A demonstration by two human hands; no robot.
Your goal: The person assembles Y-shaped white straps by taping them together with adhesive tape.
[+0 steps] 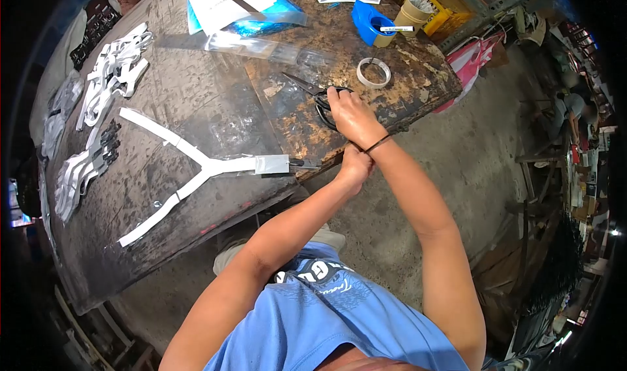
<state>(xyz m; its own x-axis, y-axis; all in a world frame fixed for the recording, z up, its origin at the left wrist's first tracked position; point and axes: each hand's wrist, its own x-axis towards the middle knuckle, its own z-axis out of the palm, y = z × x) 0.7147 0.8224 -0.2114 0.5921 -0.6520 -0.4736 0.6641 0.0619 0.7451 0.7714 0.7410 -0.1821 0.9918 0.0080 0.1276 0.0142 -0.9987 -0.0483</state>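
A pair of black-handled scissors (304,85) lies on the worn tabletop, blades pointing left. My right hand (353,115) is closed over its handle loops. Just below the right wrist is my left hand (356,164), curled closed near the table edge; its fingertips and anything in them are hidden. To its left lies a white Y-shaped strap (208,167), flat, with two arms spread leftward. A white label or card (272,164) covers its right end, with clear plastic and a small dark piece beside it.
White straps (117,70) are heaped at the far left, with a bundle of straps and black clips (98,155) below. A tape roll (373,73), blue tape dispenser (373,25), cup (414,13), yellow crate (447,8) and plastic-wrapped papers (235,2) occupy the back.
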